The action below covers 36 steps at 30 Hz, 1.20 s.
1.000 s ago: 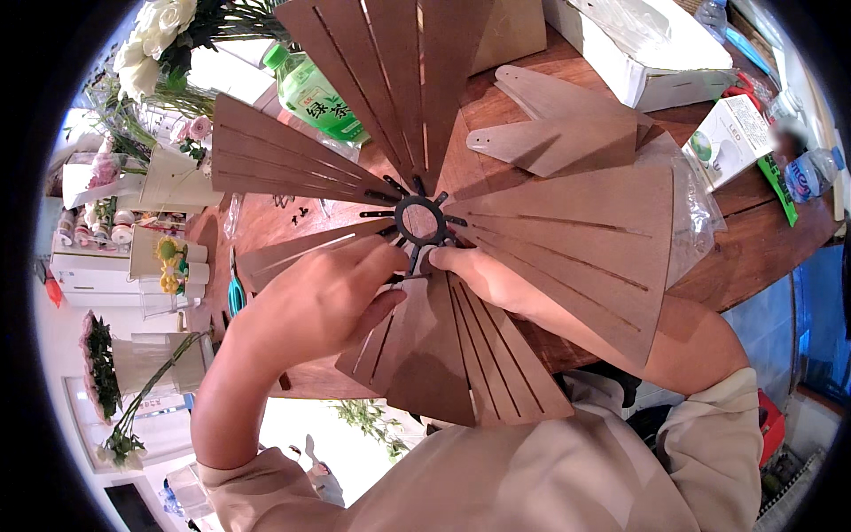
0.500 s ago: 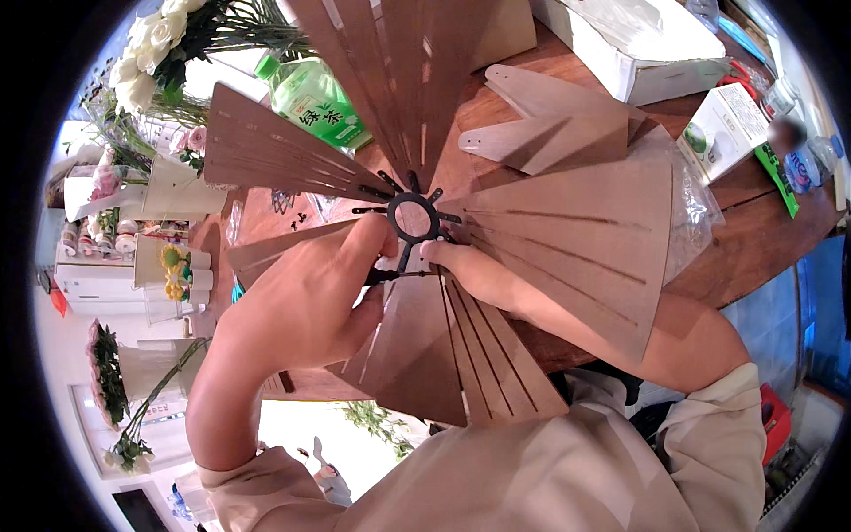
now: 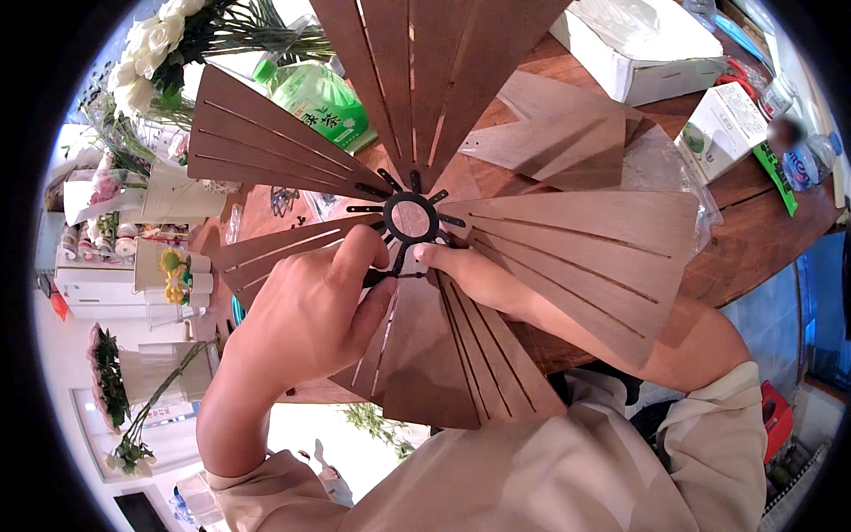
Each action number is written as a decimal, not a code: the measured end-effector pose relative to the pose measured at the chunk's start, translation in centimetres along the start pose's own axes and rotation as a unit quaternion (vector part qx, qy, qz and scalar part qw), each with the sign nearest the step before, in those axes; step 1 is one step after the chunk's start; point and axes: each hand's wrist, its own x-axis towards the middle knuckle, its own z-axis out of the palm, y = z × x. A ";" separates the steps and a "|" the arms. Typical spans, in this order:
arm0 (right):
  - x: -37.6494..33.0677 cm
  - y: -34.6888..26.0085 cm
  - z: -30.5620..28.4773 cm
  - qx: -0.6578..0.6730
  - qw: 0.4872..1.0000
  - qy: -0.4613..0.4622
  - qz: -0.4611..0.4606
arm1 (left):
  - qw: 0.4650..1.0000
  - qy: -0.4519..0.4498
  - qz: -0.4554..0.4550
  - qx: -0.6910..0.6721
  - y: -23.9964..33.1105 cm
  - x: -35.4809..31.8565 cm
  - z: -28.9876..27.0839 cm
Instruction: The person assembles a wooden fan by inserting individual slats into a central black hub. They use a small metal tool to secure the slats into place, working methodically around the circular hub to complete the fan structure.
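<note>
A black ring hub with short prongs stands at the middle of a fan of slotted brown blades. My right hand reaches in under the right-hand blade and is closed on the hub at its lower prong, thumb on top; its other fingers are hidden beneath. Closed just left of that prong, my left hand grips a small screwdriver by its black handle. The thin shaft points right, past the lower prong. Several prongs carry no blade.
Loose brown blades lie on the wooden table behind the fan. Farther back are a white tray, a white carton and a green-labelled bottle. White roses and flower buckets line the left.
The fan of blades has tilted and shifted slightly, its left blades moving outward and the right one farther right. Both hands keep their grips near the lower prong.
</note>
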 end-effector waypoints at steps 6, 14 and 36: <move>-0.1 0.1 -0.8 -0.137 0.989 -0.012 -0.055 | 0.993 -0.019 0.113 -0.033 -0.9 -0.4 0.4; -1.2 -2.9 -0.8 -0.162 0.986 -0.024 -0.013 | 0.999 0.035 0.028 0.030 0.7 -1.8 0.6; -0.8 -3.6 0.1 -0.050 0.995 -0.047 -0.073 | 0.955 0.262 0.079 0.111 1.9 -6.4 5.4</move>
